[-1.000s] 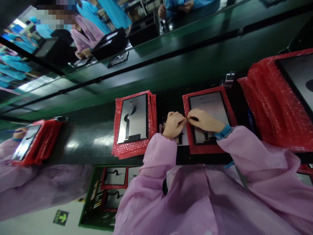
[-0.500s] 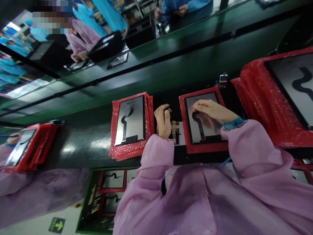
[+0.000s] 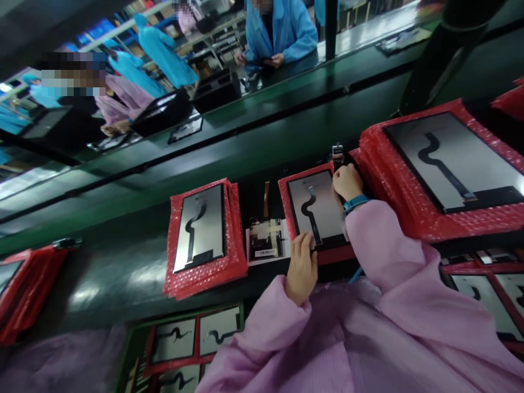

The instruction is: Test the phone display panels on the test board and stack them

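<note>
In front of me lies a display panel [image 3: 327, 210], metal back up, on a red bubble-wrap sheet [image 3: 285, 203]. A black S-shaped flex cable [image 3: 308, 210] lies across its back with a pale upper end. My left hand [image 3: 302, 266] is closed on the panel's lower left edge, fingers over the border. My right hand [image 3: 347, 182], with a blue wristband, curls closed at the upper right corner; its fingertips are partly hidden. Just beyond them is a small shiny metal clip [image 3: 337, 154]. Left of the panel are a small circuit assembly [image 3: 266, 240] and a gold strip [image 3: 266, 199].
Wrapped panels are stacked left [image 3: 178, 218] and right [image 3: 368, 164] on the dark bench. A green crate [image 3: 129, 341] below holds several panels. A dark post [image 3: 434, 71] rises at the right. Co-workers [image 3: 282, 27] sit and stand beyond the green ledge.
My right hand has let go of the flex cable and moved to the panel's upper right corner. My left hand has come down to its lower left edge. The view has shifted.
</note>
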{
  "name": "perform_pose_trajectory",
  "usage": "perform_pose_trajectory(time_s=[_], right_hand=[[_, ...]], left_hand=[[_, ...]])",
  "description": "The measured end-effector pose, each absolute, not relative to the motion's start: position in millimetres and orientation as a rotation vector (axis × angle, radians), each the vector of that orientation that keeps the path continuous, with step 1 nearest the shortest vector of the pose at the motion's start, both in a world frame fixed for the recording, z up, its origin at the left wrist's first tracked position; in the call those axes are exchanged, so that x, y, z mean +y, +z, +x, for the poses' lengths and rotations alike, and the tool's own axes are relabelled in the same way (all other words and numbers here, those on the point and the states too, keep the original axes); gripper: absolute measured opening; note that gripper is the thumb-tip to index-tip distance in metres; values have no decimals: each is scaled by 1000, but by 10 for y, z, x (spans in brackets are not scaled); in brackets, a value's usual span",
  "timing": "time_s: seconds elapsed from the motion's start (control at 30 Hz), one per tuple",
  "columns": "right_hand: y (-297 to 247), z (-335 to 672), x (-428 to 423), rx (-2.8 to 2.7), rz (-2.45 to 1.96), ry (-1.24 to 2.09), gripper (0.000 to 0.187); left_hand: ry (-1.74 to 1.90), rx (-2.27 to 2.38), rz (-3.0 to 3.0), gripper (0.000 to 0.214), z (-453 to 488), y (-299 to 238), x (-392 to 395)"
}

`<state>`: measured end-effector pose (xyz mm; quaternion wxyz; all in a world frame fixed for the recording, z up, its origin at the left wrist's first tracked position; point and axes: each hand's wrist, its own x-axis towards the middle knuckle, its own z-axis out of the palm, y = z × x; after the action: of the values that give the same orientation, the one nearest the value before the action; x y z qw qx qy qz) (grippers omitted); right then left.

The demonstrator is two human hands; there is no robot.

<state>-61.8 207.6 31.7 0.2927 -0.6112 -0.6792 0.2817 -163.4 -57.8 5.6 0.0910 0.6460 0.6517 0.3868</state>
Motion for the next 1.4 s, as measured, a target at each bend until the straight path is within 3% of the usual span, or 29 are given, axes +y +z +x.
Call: perform_pose_trajectory(time_s=[0.27, 0.43, 0.5, 0.63, 0.87, 1.0, 1.13, 1.4], right_hand=[[392, -609, 2105, -1623, -1328, 1168, 14], [623, -595, 1914, -1486, -1005, 1373, 51], [721, -580, 1835, -1397, -871, 1468, 55], [810, -589, 1745, -1195, -806, 1600, 48], [805, -701, 1650, -1079, -702, 1815, 51], [803, -740, 1581, -1142, -590, 2044, 53], [737, -781, 1565, -1200, -722, 2113, 39], [645, -837, 1588, -1311, -912, 2044, 25]], left_hand=[[1258, 1916, 1784, 47, -1726, 28, -571], [1457, 2023, 1601, 52, -1781, 12, -544], [1581, 2025, 1462, 56, -1834, -7, -483], [1690, 1838, 1159, 61, -1947, 51, -341], [1590, 1817, 1141, 43, -2157, 452, -482], [1687, 1941, 976, 45, -2644, 741, -765], [1868, 1985, 744, 55, -3355, 1051, -1050], [1518, 2237, 475, 44, -4230, 1221, -1307]])
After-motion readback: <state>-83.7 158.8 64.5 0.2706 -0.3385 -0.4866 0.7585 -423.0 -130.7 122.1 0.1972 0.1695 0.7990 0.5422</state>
